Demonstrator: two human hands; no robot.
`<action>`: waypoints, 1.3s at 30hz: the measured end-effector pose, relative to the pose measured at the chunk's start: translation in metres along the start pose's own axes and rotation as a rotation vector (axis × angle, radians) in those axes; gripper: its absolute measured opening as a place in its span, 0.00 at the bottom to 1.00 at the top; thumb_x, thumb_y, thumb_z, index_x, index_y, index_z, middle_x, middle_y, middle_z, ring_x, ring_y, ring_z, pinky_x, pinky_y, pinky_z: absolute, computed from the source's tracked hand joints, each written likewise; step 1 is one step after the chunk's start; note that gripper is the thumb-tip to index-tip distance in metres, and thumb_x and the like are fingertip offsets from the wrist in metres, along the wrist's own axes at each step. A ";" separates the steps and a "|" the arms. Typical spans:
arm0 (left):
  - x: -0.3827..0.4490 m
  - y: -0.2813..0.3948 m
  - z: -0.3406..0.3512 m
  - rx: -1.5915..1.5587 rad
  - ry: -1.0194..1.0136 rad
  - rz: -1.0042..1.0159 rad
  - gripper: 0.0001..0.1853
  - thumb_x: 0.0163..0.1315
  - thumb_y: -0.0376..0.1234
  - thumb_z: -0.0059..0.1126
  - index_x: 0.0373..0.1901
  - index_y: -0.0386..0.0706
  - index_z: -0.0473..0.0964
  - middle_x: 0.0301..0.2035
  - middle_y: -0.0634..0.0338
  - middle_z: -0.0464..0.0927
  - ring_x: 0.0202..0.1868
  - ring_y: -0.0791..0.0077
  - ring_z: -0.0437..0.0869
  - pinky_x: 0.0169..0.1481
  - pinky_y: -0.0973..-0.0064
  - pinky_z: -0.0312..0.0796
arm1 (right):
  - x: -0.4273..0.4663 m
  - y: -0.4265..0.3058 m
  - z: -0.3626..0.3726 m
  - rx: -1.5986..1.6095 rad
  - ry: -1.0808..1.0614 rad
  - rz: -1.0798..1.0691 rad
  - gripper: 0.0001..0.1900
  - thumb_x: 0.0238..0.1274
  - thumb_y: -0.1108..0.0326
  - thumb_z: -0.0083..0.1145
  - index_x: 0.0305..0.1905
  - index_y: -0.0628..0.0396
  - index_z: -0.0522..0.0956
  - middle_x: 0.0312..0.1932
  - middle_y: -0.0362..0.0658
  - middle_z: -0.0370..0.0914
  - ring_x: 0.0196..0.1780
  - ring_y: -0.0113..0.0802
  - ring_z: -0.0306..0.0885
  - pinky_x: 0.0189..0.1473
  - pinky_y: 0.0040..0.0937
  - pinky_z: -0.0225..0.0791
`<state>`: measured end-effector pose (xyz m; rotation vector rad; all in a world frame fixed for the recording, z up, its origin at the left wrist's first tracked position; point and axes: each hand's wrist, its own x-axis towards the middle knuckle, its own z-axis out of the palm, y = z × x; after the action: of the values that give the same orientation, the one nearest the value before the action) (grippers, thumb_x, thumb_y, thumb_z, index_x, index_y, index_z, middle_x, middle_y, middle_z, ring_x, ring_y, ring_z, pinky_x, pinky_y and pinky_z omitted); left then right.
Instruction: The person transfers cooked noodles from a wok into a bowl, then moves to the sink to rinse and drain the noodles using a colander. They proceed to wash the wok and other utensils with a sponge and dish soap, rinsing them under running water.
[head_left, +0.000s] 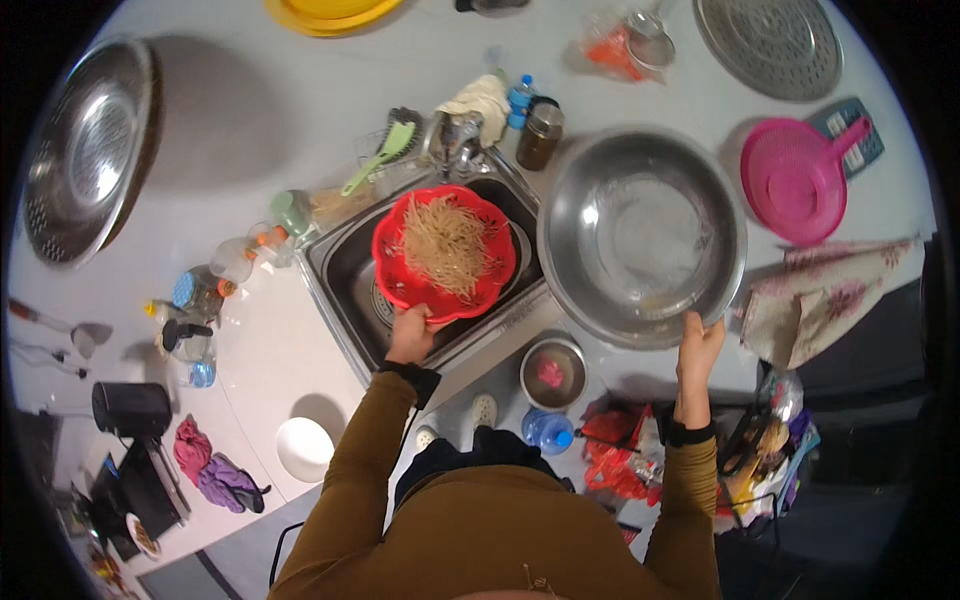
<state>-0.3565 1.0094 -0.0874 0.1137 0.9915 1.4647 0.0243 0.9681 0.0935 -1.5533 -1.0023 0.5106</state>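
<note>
My left hand (412, 336) grips the near rim of a red scalloped plastic basket (391, 283). A heap of thin, pale yellow food strands (448, 244) fills its middle; which food cannot be told. The basket is over a stainless steel sink (343, 313), partly covering its bowl; whether it touches the sink is unclear. To the right, my right hand (699, 360) holds the near rim of a large stainless steel basin (637, 225), thumb at the edge. The basin looks wet inside, with a few small bits on its wall. Behind the basket stands the faucet (466, 146), a cloth (480, 105) draped beside it.
A brown-filled jar (538, 139) stands between faucet and basin. Right of the basin are a pink strainer (795, 184) and a floral cloth (832, 300). Below lie a small steel bowl (531, 390) and a water jug (546, 431). A white bowl (304, 450) sits on the left counter.
</note>
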 end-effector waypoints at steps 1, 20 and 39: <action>-0.010 0.003 0.003 0.021 0.018 0.045 0.22 0.48 0.15 0.41 0.46 0.39 0.70 0.40 0.56 0.74 0.43 0.56 0.81 0.49 0.47 0.79 | 0.001 0.007 0.000 0.075 0.022 -0.048 0.19 0.58 0.78 0.49 0.56 0.70 0.70 0.42 0.43 0.78 0.41 0.26 0.73 0.45 0.24 0.68; 0.029 0.008 -0.039 0.099 0.033 -0.046 0.31 0.45 0.14 0.37 0.56 0.39 0.66 0.47 0.50 0.74 0.48 0.49 0.80 0.45 0.43 0.78 | -0.003 0.044 0.033 0.055 -0.038 0.042 0.19 0.57 0.79 0.48 0.55 0.69 0.71 0.44 0.45 0.77 0.44 0.27 0.74 0.47 0.23 0.67; -0.011 0.035 0.005 -0.016 -0.054 0.124 0.34 0.52 0.13 0.33 0.63 0.43 0.60 0.55 0.46 0.71 0.54 0.45 0.78 0.47 0.43 0.80 | 0.040 0.086 0.104 -0.214 -0.122 -0.506 0.29 0.58 0.77 0.46 0.66 0.67 0.62 0.50 0.58 0.75 0.48 0.38 0.75 0.52 0.31 0.66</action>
<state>-0.3783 1.0084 -0.0576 0.2047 0.9427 1.5746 -0.0083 1.0631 -0.0057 -1.3901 -1.5270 0.1462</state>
